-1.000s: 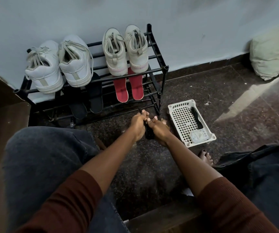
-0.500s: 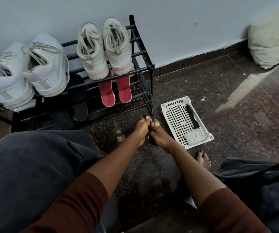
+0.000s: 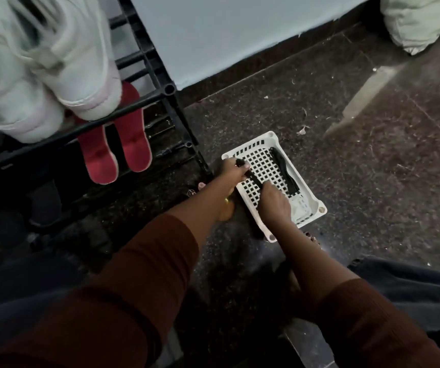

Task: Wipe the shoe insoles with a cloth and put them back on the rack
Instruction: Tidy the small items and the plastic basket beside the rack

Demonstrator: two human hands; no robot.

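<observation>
- A dark speckled stone floor [image 3: 346, 181] fills most of the view, with a pale blue wall [image 3: 240, 35] behind it and bits of lint scattered about.
- A black metal shoe rack [image 3: 160, 75] stands against the wall at the upper left, seen from above.
- A pair of white sneakers [image 3: 41, 75] sits on the rack's top shelf, toes toward the viewer, blurred.
- Two red insoles [image 3: 115, 150] lie side by side on the lower shelf, their toe ends sticking out past the sneakers.
- A pale green cushion [image 3: 420, 19] leans at the upper right corner, well apart from the rack.
- The person's legs in dark jeans [image 3: 412, 288] and arms in rust-brown sleeves [image 3: 134, 288] enter from the bottom edge.
- A white perforated plastic basket [image 3: 309, 197] rests on the floor just beside the rack's front right leg.
- A black insole [image 3: 284, 171] lies along the basket's far side, and a small whitish item, too unclear to name, sits in its near right corner.
- The left hand [image 3: 233, 172] is closed around one end of a narrow dark item [image 3: 253, 177] over the basket's left edge.
- The right hand [image 3: 274, 205] is curled over the other end of that same item, above the basket; what the item is cannot be told.
- Bare toes [image 3: 311, 239] with dark polish show just below the basket.
</observation>
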